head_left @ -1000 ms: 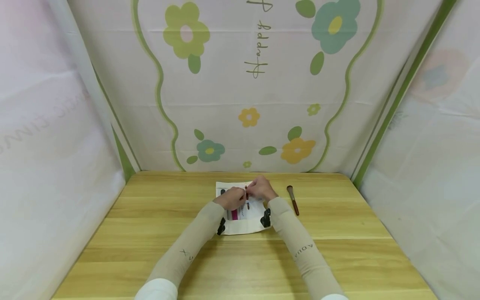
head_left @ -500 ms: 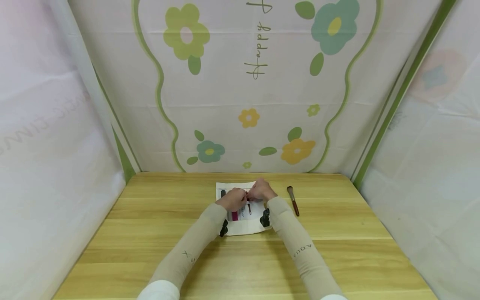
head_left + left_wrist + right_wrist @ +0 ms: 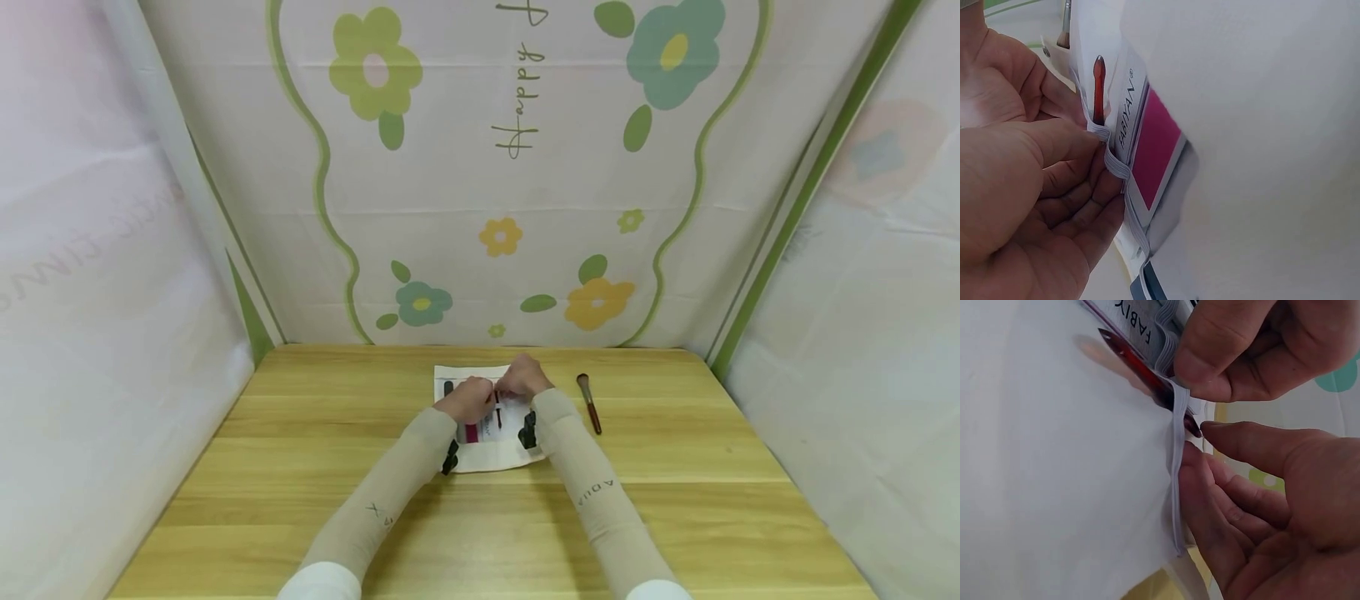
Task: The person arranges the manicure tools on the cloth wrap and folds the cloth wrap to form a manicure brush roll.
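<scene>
A white pouch [image 3: 487, 460] lies at the far middle of the table, with a pale elastic band [image 3: 1118, 167] along it. A slim brush [image 3: 1099, 87] with a glossy dark red handle runs through this band, its pointed end lying over a card [image 3: 1157, 147] marked FABIYAN with a magenta block. Thumb and fingers of my left hand [image 3: 472, 400] pinch the band beside the brush. In the right wrist view, my right hand [image 3: 1310, 494] has its thumb tip at the brush's other end, the forefinger across from it by the band. Part of the brush is hidden behind the band.
A larger makeup brush [image 3: 589, 403] with a red-brown handle lies on the wooden table [image 3: 480, 533] right of the pouch. A dark item [image 3: 448, 387] shows at the pouch's left side. Flower-printed fabric walls [image 3: 450, 183] stand behind and on both sides.
The slim brush has slid through the band toward my body, so less of it shows above my fingers. Both hands stay close together over the pouch, moving only slightly.
</scene>
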Motion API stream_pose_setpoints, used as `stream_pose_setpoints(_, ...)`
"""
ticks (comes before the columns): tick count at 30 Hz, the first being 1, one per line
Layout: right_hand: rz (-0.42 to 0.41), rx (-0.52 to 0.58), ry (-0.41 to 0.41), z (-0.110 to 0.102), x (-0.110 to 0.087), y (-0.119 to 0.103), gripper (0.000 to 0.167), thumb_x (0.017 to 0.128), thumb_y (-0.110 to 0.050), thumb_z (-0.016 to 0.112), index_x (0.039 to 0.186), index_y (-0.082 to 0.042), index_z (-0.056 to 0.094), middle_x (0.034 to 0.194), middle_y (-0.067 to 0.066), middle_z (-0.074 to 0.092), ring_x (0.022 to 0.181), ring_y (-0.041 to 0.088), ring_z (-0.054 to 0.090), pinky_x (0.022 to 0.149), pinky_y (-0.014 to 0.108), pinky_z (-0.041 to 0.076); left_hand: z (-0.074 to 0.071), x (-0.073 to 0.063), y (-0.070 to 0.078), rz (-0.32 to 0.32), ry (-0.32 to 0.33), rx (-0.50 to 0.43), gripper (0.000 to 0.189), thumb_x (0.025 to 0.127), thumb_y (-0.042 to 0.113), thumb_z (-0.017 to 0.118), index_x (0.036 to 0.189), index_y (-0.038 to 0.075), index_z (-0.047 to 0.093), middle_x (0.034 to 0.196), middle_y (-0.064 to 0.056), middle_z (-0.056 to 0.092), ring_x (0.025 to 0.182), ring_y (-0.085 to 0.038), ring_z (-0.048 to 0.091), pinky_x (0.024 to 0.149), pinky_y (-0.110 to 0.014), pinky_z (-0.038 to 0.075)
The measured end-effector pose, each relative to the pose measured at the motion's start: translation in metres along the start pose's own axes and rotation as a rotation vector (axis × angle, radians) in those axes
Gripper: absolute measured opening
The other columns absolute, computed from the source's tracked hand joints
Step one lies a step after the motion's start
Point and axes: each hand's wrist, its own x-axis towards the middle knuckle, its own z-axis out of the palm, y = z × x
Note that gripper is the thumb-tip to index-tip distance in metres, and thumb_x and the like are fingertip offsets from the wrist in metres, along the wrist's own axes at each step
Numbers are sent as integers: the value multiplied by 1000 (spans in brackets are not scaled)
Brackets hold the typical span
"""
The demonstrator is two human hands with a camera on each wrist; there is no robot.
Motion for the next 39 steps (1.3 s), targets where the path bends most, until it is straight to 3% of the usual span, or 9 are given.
stream_pose_setpoints(12, 13, 69, 14, 1, -5, 8, 34, 85, -10, 83, 53, -6, 70, 52, 4, 66, 46, 13, 56, 48, 25, 42, 2, 3, 4, 21, 8, 11, 31, 106, 5, 54, 76, 8, 58, 75, -3, 57, 68, -15, 48, 73, -30, 44)
stream_pose_setpoints(16, -10, 33, -2, -5, -10, 8, 29, 87, -15, 83, 61, -4, 76, 57, 6, 70, 47, 12, 54, 48, 24, 41, 3, 4, 4, 15, 12, 24, 30, 106, 5, 53, 77, 8, 58, 74, -3, 56, 67, -15, 48, 72, -30, 45)
stream_pose_setpoints(19, -24, 35, -33, -17, -18, 7, 20, 90, -17, 82, 77, -3, 82, 71, 10, 77, 53, 12, 56, 50, 24, 41, 3, 5, 4, 2, 15, 20, 27, 107, 6, 53, 81, 6, 61, 77, -4, 57, 69, -15, 49, 73, -30, 45)
stream_pose_setpoints(23, -45, 59, -54, -41, -29, 9, 20, 93, -17, 79, 89, 3, 82, 87, 15, 81, 67, 22, 69, 62, 30, 55, 1, 6, 2, -24, -11, -31, 25, 107, 6, 53, 85, 5, 65, 77, -3, 56, 68, -15, 48, 71, -29, 44)
stream_pose_setpoints(26, -77, 62, -34, -62, -35, 15, 22, 94, -16, 79, 87, 5, 80, 91, 18, 81, 82, 32, 76, 80, 42, 63, -1, 5, -1, -38, -48, -78, 26, 107, 5, 52, 83, 6, 63, 75, -2, 54, 67, -14, 47, 69, -29, 42)
stream_pose_setpoints(28, -109, 49, -22, -75, -38, 22, 21, 93, -15, 78, 82, 4, 79, 90, 19, 80, 84, 33, 78, 85, 44, 63, -3, 4, -3, -40, -68, -89, 25, 108, 6, 53, 84, 6, 62, 75, -2, 54, 67, -14, 47, 69, -29, 42)
stream_pose_setpoints(33, -146, -69, -20, -102, -42, 45, 27, 94, -18, 76, 73, -2, 76, 79, 8, 77, 60, 14, 58, 66, 33, 54, -7, 4, -5, -21, -88, -70, 14, 108, 11, 59, 97, 6, 66, 87, 1, 61, 76, -12, 50, 76, -29, 44)
stream_pose_setpoints(36, -158, -120, -18, -114, -48, 61, 24, 95, -18, 77, 80, 1, 71, 75, 3, 66, 61, 11, 46, 61, 29, 45, -8, 5, -2, 0, -85, -64, 11, 107, 11, 59, 101, 7, 67, 93, 0, 63, 81, -12, 52, 79, -30, 46)
stream_pose_setpoints(39, -187, -129, -20, -121, -51, 80, 34, 95, -15, 75, 70, -4, 56, 65, 0, 43, 59, 13, 32, 57, 29, 34, -9, 5, 3, 15, -81, -69, 10, 107, 10, 60, 99, 8, 66, 96, -1, 64, 84, -14, 53, 83, -32, 47)
